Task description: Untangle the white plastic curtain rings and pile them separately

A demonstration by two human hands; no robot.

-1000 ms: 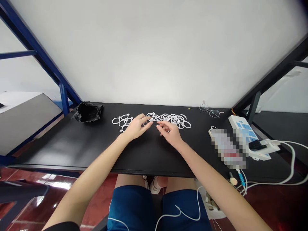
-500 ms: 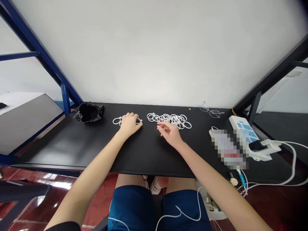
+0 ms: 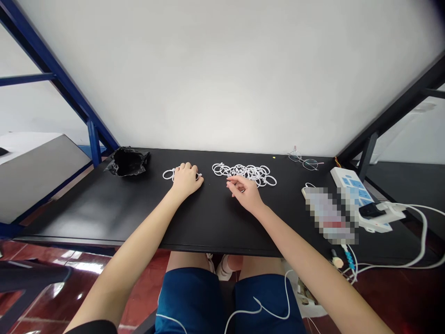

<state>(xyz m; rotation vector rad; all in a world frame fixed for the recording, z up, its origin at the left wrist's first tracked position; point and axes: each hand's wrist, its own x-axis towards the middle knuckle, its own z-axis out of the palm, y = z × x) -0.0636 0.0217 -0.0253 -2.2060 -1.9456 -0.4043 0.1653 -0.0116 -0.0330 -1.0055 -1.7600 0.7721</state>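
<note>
On the black table (image 3: 208, 218), my left hand (image 3: 186, 179) lies palm down over a small group of white plastic rings (image 3: 168, 174). Its fingers are bent onto them, and a bit of one ring shows by the thumb. A larger pile of white rings (image 3: 250, 171) lies to the right. My right hand (image 3: 245, 191) hovers at the near edge of that pile with its fingers curled and its thumb and forefinger close together. I cannot see whether anything is between them.
A crumpled black bag (image 3: 128, 161) sits at the back left. Spectacles (image 3: 304, 160) lie at the back right. A white power strip (image 3: 351, 183) with plugs and white cables (image 3: 417, 246) takes up the right end. Blue frame posts (image 3: 93, 144) stand on the left.
My left hand has moved left, from the big pile to the small group, carrying a ring. It now rests there. My right hand has hardly moved.
</note>
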